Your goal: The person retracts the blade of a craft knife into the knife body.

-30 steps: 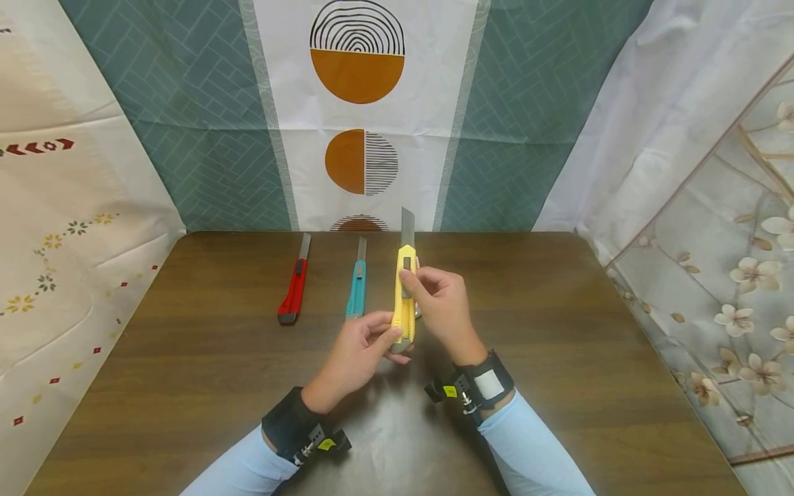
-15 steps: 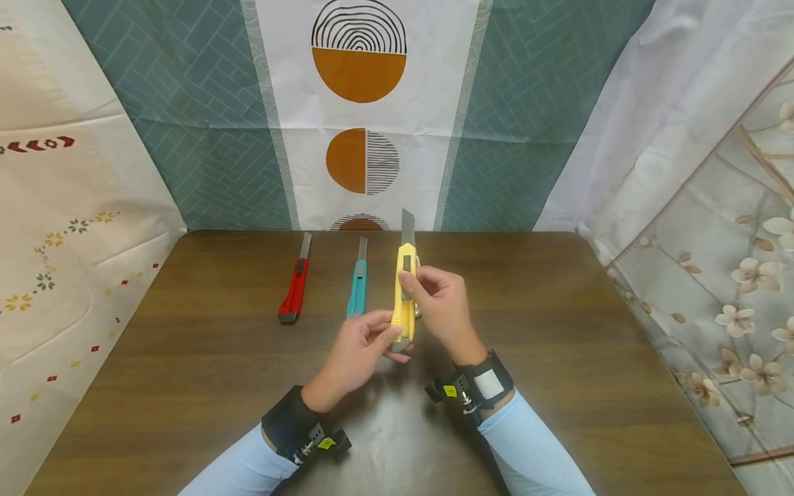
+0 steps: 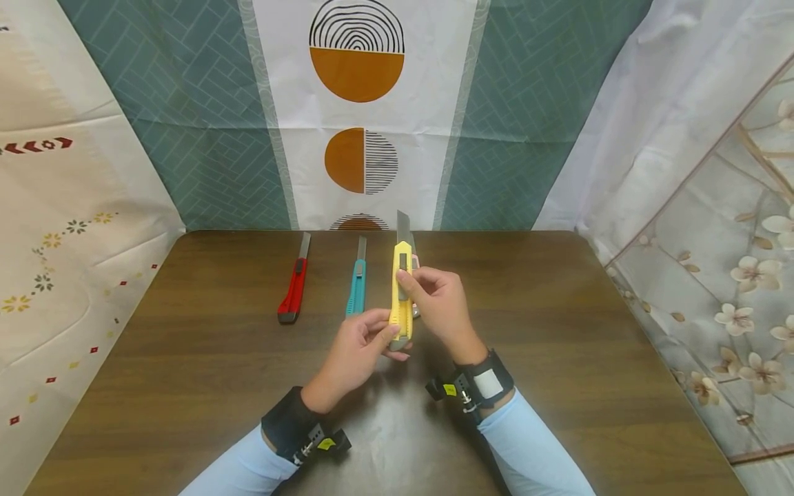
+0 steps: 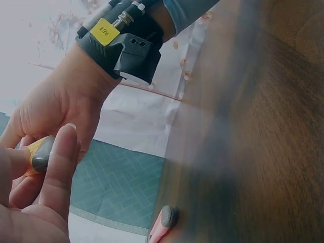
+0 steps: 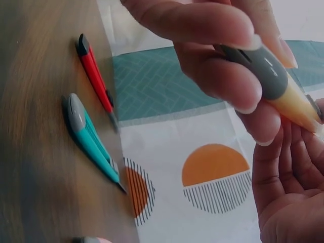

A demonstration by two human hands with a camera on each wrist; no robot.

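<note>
A yellow utility knife [image 3: 398,303] stands nearly upright in front of me, its wide blade [image 3: 403,226] extended and pointing away. My left hand [image 3: 355,353] pinches its grey lower end between thumb and fingers. Higher up, my right hand [image 3: 448,313] grips the body, with the thumb at the dark slider. The grey end cap [image 5: 273,76] of this knife shows between fingers in the right wrist view. Partly hidden behind it lies a pink knife [image 4: 161,227] with a grey end. To the left, a teal utility knife [image 3: 356,286] lies on the table, blade out.
Farther left on the brown wooden table [image 3: 205,358] lies a red utility knife [image 3: 293,293], also with its blade out. A patterned cloth [image 3: 515,138] hangs at the table's back edge, and light fabrics hang on both sides.
The yellow knife's upper end has shifted slightly left, and more of the pink knife behind it shows. Both hands keep their hold and have barely moved.
</note>
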